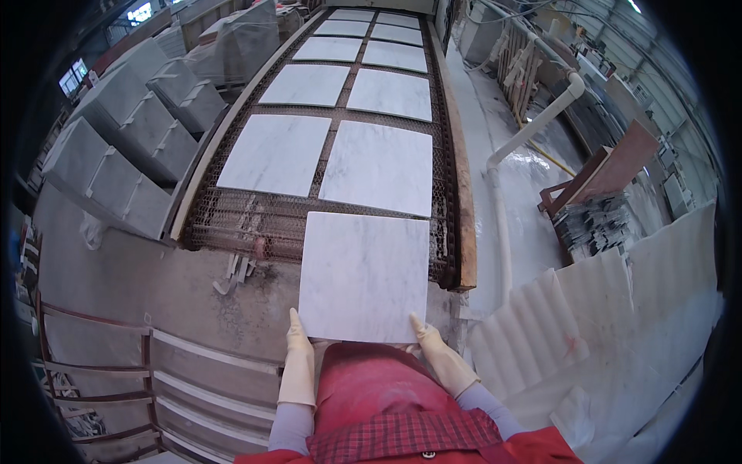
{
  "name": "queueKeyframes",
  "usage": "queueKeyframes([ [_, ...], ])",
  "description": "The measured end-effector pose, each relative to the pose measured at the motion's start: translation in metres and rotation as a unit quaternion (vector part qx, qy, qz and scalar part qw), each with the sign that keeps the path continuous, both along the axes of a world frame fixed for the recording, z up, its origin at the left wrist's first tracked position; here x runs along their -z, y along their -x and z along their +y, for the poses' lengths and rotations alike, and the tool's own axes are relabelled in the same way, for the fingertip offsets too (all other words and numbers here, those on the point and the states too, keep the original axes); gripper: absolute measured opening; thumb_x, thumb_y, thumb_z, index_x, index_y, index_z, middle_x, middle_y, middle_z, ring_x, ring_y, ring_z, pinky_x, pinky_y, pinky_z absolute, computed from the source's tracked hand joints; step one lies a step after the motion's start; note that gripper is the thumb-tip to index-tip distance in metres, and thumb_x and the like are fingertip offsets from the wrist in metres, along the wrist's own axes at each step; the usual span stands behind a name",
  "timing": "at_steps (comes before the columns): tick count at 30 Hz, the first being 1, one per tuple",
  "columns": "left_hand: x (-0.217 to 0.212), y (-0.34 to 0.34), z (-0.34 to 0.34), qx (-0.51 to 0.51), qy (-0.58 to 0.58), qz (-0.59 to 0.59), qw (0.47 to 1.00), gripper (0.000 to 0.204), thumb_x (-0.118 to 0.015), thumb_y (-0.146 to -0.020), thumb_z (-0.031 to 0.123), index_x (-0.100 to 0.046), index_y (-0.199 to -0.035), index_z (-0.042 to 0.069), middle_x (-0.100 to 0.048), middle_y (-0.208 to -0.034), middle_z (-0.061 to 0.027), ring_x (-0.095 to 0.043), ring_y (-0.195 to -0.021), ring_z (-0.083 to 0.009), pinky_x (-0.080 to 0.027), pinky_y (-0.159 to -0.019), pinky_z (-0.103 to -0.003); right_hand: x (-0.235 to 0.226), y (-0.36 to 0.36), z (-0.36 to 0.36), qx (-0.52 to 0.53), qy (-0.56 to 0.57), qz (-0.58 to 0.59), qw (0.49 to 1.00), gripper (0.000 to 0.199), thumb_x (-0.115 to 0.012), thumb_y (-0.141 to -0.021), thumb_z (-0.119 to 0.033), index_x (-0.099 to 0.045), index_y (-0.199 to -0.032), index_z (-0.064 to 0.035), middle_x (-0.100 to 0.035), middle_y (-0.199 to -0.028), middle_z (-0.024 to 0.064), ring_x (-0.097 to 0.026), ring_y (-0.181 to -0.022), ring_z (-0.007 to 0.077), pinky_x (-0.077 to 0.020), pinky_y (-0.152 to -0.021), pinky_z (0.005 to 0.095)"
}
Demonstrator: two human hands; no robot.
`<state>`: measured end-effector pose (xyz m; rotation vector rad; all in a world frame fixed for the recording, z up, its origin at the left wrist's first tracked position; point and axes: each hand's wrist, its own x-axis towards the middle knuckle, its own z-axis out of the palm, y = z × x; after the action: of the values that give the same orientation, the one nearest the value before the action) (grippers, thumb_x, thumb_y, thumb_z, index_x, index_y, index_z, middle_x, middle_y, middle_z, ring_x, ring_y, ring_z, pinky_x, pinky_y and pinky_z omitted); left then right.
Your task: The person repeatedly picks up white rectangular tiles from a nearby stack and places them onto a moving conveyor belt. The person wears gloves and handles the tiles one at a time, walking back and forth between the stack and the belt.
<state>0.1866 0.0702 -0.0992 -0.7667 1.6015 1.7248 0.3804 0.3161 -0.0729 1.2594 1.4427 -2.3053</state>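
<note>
Gripping one white, grey-veined slab [363, 278] near its two near corners with gloved fingers [294, 321], clasping left with the left hand [298, 349] and right with the right hand [435, 349]. Holding it at one conveyor's [247, 220] near end, partly overlapping that end. Pointing its far edge up the conveyor; looking nearly square, so showing no certain long axis. Counting ten similar slabs [274, 155] on the conveyor, lying in two columns of five.

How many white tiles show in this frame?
11: one tile held by the left hand and right hand; ten on the belt in two columns of five. More may be hidden at the far end.
</note>
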Motion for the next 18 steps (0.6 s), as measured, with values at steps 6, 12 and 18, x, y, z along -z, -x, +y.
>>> queueKeyframes([
  [6, -0.012, -0.010, -0.007, 0.023, 0.005, -0.002, 1.000, 0.072, -0.035, -0.084, 0.073, -0.058, -0.115, 0.012, -0.068, -0.095, -0.0071, -0.066, -0.070, -0.0240, -0.053, -0.045, -0.038, -0.003, -0.010, -0.010, 0.006, 0.004, 0.005, 1.000, 0.072, -0.054, -0.082, -0.065, -0.058, -0.104, 0.0027, -0.067, -0.082, 0.0152, -0.066, -0.065, 0.0251, -0.0480, -0.045, 0.0262],
  [12, -0.045, -0.011, 0.004, 0.026, 0.035, 0.001, 0.999, 0.073, -0.033, -0.084, 0.073, -0.058, -0.115, 0.011, -0.068, -0.092, -0.0070, -0.066, -0.064, -0.0236, -0.051, -0.042, -0.034, -0.014, -0.007, -0.012, 0.038, 0.017, 0.002, 0.999, 0.073, -0.056, -0.081, -0.064, -0.056, -0.109, 0.0031, -0.067, -0.089, 0.0154, -0.067, -0.067, 0.0252, -0.0473, -0.046, 0.0248],
  [18, -0.037, -0.004, -0.001, 0.034, 0.034, -0.003, 0.999, 0.075, -0.037, -0.082, 0.074, -0.057, -0.116, 0.012, -0.068, -0.096, -0.0071, -0.066, -0.066, -0.0246, -0.051, -0.042, -0.034, -0.019, -0.003, -0.015, 0.055, 0.028, -0.010, 0.998, 0.071, -0.057, -0.080, -0.064, -0.058, -0.108, 0.0010, -0.068, -0.087, 0.0145, -0.067, -0.063, 0.0243, -0.0458, -0.043, 0.0250],
])
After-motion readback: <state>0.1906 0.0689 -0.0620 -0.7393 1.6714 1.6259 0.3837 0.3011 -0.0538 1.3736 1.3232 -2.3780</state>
